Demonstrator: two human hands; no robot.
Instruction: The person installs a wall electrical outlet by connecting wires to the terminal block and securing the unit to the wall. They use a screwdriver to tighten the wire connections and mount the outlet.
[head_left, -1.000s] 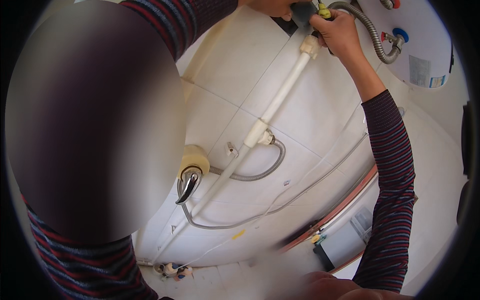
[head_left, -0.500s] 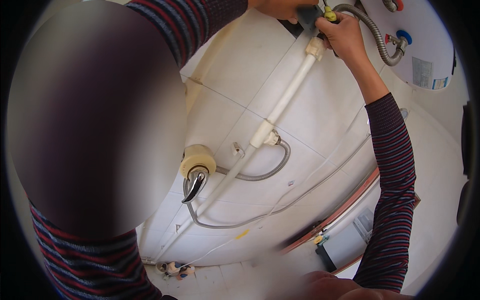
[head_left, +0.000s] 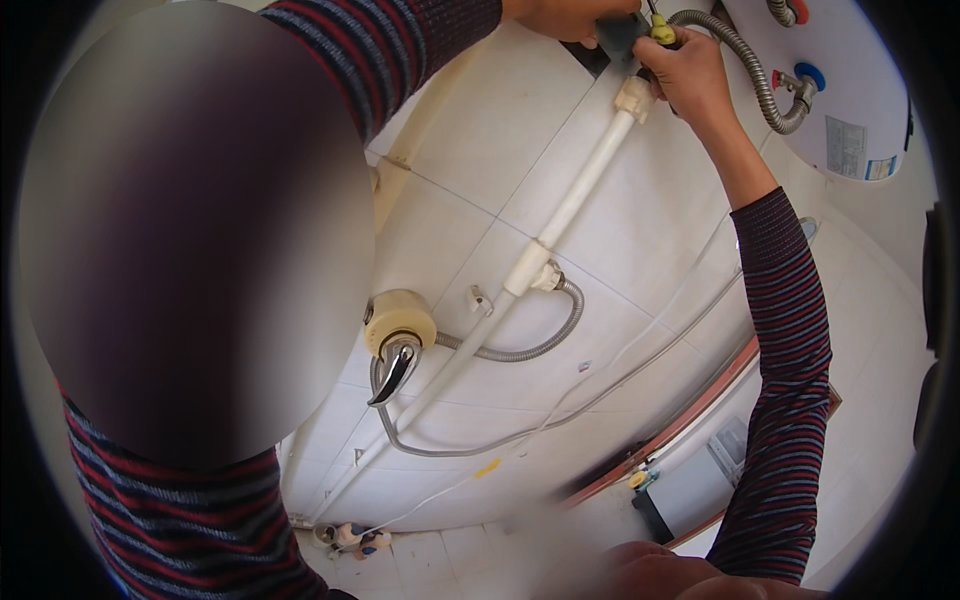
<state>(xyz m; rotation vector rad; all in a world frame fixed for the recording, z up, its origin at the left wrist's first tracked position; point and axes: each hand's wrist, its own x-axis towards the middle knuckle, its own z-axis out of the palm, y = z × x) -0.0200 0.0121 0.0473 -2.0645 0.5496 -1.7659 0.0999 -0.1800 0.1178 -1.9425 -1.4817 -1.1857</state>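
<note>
Both of my hands are raised to the upper edge of the view, beside the top end of a white pipe [head_left: 590,175]. My left hand [head_left: 555,15] is partly cut off by the frame; its fingers are closed against a dark grey boxy piece [head_left: 622,38]. Just right of that piece, my right hand [head_left: 692,75] is wrapped round a screwdriver [head_left: 662,32] with a yellow and black handle. Its thin shaft points upward out of the frame. The screwdriver's tip cannot be seen. A cream pipe fitting [head_left: 634,98] sits right below my right hand.
A white tank-like heater [head_left: 860,110] with a blue-handled valve [head_left: 808,76] and a braided hose [head_left: 750,75] stands at upper right. Lower down are a chrome-levered mixer [head_left: 398,335], a curved metal hose [head_left: 570,325] and a thin grey hose [head_left: 590,400] along the tiled wall. A blurred patch covers the left.
The wall and pipe have shifted very slightly to the right in the view. Both hands keep their places on the grey piece and the screwdriver.
</note>
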